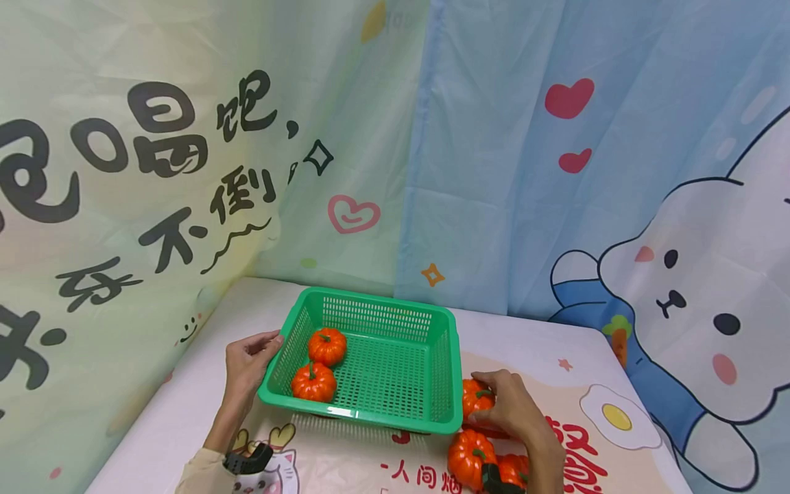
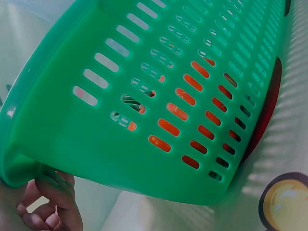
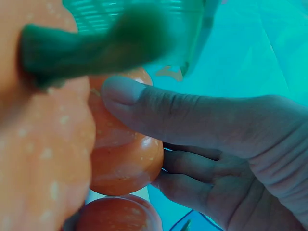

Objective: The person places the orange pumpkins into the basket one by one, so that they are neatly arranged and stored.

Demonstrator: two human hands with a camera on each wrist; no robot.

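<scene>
A green plastic basket with slotted walls sits on the table, tilted slightly in the head view. Two small orange pumpkins lie at its left side, one behind the other. My left hand holds the basket's left rim, with fingers curled at the edge in the left wrist view. Just outside the right wall, my right hand grips another pumpkin, its thumb pressed across the top in the right wrist view. Two more pumpkins stand nearer me: a larger one and one partly hidden by the right wrist.
The white table bears a printed mat with a fried egg, red lettering and a cartoon cat. Printed curtains hang right behind the table and along its left side.
</scene>
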